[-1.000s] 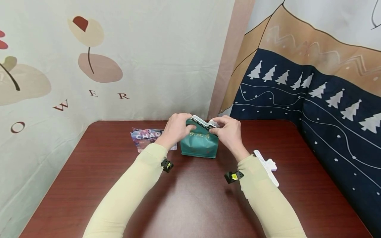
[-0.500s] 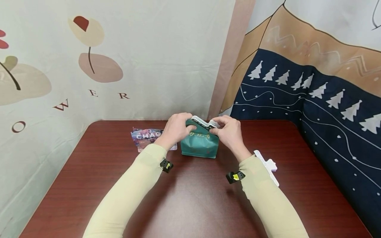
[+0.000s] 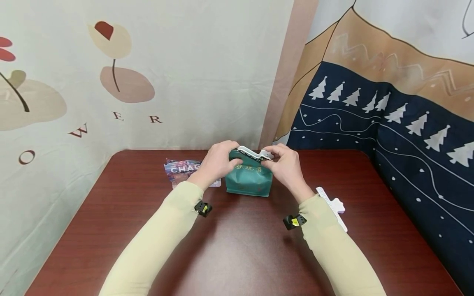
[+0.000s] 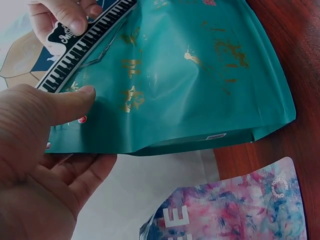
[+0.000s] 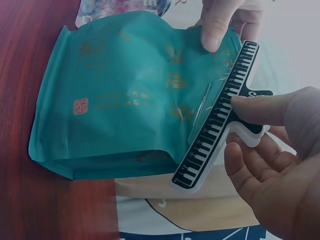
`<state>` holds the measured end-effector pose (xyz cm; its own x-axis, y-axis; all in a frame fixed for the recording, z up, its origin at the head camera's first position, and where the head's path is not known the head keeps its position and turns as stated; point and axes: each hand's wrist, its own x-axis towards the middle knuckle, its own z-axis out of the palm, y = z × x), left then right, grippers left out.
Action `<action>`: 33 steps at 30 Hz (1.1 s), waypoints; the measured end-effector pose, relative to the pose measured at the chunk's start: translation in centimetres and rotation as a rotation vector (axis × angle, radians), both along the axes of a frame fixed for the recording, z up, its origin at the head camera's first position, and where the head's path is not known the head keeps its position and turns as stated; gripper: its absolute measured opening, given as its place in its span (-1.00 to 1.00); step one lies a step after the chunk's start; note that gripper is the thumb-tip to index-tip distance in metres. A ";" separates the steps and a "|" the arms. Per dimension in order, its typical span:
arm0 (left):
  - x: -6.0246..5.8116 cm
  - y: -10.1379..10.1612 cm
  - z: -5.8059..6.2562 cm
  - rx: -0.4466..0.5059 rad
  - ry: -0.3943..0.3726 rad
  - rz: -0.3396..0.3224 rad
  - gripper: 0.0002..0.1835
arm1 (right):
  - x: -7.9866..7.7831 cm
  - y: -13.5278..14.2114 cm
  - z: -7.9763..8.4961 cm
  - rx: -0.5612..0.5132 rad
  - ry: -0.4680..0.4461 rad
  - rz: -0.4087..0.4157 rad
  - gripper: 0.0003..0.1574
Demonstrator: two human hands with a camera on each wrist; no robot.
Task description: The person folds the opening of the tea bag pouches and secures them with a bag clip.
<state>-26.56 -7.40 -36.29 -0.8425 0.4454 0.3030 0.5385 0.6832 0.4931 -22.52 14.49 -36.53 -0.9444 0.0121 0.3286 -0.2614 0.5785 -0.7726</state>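
Observation:
A teal foil bag with gold lettering (image 3: 249,181) stands upright on the table in the head view. Its upper left corner is pinched by my left hand (image 3: 215,163), thumb in front and fingers behind, as the left wrist view shows. My right hand (image 3: 286,166) holds a white clip with a piano-key print (image 5: 215,125) by its handle, thumb on the dark front and fingers underneath. The clip lies slantwise across the bag's top edge, and a torn-looking slit in the foil (image 5: 202,102) shows just beside it.
Behind my left hand lies a pink-and-blue printed pouch (image 3: 181,170), partly covered. A second white clip (image 3: 333,207) rests on the reddish-brown table (image 3: 244,246), beside my right forearm. Patterned cloth (image 3: 207,82) hangs along the table's back and right edges.
My left hand has shifted slightly left on the bag's top, and the clip sits a little lower in view. My right hand stays on the clip almost unmoved.

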 end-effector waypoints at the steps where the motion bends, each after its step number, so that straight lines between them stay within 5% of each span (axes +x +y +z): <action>1: 0.1 -0.1 0.0 -0.001 -0.004 0.000 -0.70 | 0.0 0.0 -0.1 0.004 0.005 0.004 -0.62; 19: 1.5 -3.0 0.4 0.015 -0.014 0.007 -0.61 | 0.9 0.4 0.3 0.032 0.090 0.035 -0.65; 33: 1.9 -4.8 0.4 -0.010 -0.043 0.045 -0.57 | 1.7 -0.2 1.3 -0.017 0.333 0.083 -0.69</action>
<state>-24.66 -12.21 -35.92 -0.8739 0.4097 0.2616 0.4856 0.7110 0.5086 -20.82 14.29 -35.20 -0.7831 -0.0518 0.6197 -0.5465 0.5329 -0.6460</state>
